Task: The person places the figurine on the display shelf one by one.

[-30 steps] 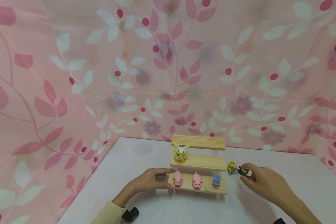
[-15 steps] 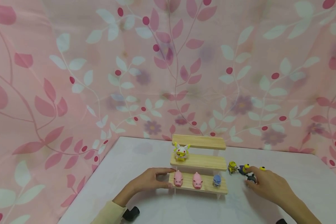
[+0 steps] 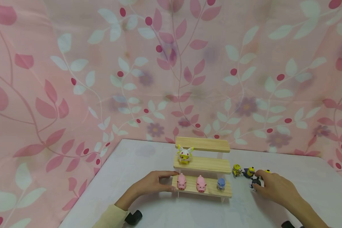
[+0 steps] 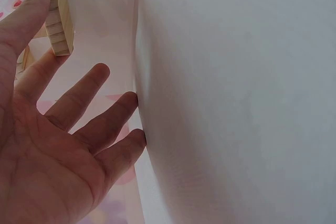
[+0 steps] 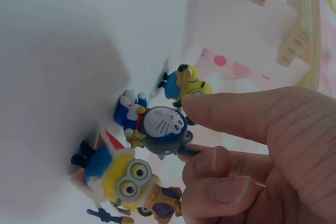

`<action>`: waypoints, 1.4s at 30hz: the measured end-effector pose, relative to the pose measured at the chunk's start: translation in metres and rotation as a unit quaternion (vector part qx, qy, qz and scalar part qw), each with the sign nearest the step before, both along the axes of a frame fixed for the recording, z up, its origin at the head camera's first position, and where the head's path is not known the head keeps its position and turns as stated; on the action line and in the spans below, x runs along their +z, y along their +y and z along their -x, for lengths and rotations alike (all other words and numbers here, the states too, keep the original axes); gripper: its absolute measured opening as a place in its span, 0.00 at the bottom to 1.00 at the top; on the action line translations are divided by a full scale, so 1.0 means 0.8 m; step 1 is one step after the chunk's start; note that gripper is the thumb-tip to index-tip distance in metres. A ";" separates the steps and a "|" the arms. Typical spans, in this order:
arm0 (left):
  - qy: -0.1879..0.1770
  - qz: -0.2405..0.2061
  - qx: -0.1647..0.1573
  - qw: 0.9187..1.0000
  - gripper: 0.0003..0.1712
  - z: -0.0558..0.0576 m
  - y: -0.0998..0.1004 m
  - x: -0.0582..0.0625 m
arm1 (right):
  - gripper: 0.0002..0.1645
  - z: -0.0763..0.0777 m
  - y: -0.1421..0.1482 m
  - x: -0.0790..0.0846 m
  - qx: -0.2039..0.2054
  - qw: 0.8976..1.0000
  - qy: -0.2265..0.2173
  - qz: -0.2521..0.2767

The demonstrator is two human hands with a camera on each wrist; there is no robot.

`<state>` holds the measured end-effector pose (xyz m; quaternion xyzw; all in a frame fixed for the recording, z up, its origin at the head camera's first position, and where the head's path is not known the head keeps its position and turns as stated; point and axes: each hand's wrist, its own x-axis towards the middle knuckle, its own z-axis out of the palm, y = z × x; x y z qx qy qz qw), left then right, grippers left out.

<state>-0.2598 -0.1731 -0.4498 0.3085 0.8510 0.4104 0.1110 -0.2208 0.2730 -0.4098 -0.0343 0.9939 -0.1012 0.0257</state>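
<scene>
My left hand (image 3: 153, 183) grips the left end of the lowest tier of a wooden display shelf (image 3: 211, 188), thumb at the front edge and index finger behind. In the left wrist view its other fingers (image 4: 100, 124) spread beside the shelf's clear side panel. My right hand (image 3: 279, 190) is at a dark-headed cat figurine (image 5: 163, 124) standing on the table, thumb and index finger pinching at its head. Beside it in the right wrist view are a minion figurine (image 5: 121, 177) with a crown and another minion figurine (image 5: 194, 85) farther back.
Two pink pig figurines (image 3: 201, 184) and a blue-capped figurine (image 3: 221, 184) stand on the lowest tier. A white-and-yellow figurine (image 3: 184, 155) is on the middle tier. Right of the shelf stand yellow minions (image 3: 236, 170). A pink floral curtain (image 3: 171, 69) hangs behind the white table (image 3: 142, 152).
My right hand has shifted right, away from the blue-and-yellow minion. The dark-headed cat figurine, mostly hidden before, now shows between thumb and index finger. The left hand stays at the shelf.
</scene>
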 end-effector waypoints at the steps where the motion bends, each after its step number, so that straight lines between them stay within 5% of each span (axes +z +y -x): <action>1: 0.000 -0.001 -0.001 1.000 0.32 0.000 0.000 0.001 | 0.27 0.001 0.001 0.000 -0.001 1.000 -0.001 -0.001; 42: -0.005 -0.002 -0.001 1.000 0.33 0.000 0.000 0.000 | 0.11 -0.007 -0.005 0.000 0.002 1.000 0.009 0.018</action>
